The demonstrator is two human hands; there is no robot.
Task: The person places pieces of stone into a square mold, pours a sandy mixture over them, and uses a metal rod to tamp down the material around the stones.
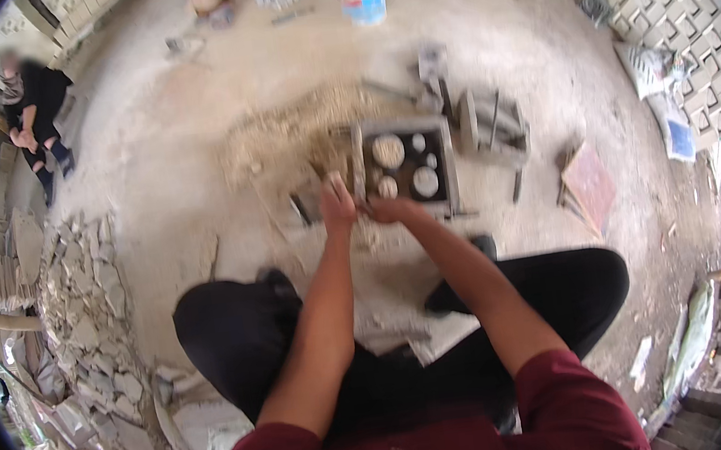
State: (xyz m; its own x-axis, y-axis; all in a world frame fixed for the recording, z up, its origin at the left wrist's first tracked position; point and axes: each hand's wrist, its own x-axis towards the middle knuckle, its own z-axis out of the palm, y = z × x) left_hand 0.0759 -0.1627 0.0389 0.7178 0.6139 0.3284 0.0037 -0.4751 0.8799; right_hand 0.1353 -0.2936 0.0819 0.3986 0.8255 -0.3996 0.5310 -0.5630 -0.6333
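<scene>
A: Where was the framed tray, and what did it contain?

B: The framed tray lay on the floor in front of the seated wearer. Within its grey walls, pale round pieces of unequal size stood apart on a dark bed.

A: How were the hands disposed?

B: The left hand was raised just beside the tray's near left corner, its fingers directed away from the body. The right hand lay at the near edge, its fingers toward the left hand. Blur obscured both; whether either was closed, or gripped anything, could not be told.

A: And the surroundings?

B: A sandy spread lay beyond the left hand. A grey box with crossbars stood right of the tray, and a reddish square board lay farther right. A bucket stood at the far side; broken pale slabs were heaped at left.
</scene>
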